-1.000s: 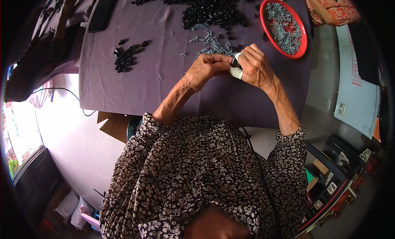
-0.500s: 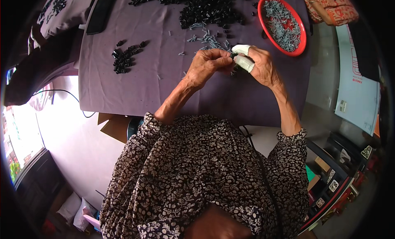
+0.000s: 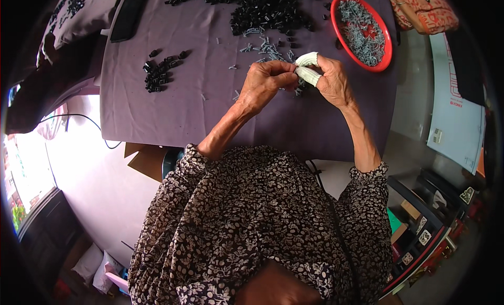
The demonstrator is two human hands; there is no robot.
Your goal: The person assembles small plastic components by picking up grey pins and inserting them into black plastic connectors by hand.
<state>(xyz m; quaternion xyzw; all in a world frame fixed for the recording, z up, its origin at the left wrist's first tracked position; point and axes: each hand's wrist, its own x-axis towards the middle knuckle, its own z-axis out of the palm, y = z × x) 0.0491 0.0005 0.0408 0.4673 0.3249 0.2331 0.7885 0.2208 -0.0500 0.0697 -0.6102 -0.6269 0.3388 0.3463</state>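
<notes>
My left hand [image 3: 265,83] is closed in a pinch, its thumb and forefinger meeting the fingertips of my right hand [image 3: 332,80]. White ribbed covers [image 3: 308,59] sheathe the thumb and forefinger of the right hand, which also pinch together. Whatever lies between the fingertips is too small and hidden to name. Just below them, small dark pieces [image 3: 300,88] show beside the right hand's curled fingers. Beyond the hands lie loose grey screws [image 3: 269,49] and a big heap of small black parts [image 3: 268,13].
A red oval tray [image 3: 389,49] of grey screws stands at the far right of the purple cloth-covered table [image 3: 173,116]. On the left are a small cluster of black parts [image 3: 157,74] and a black flat case [image 3: 128,17]. A patterned bag [image 3: 425,11] sits beyond the tray.
The right hand's covered thumb and forefinger have turned and drawn together at the left fingertips. The dark piece seen between the fingertips before is now hidden. The left hand has barely moved.
</notes>
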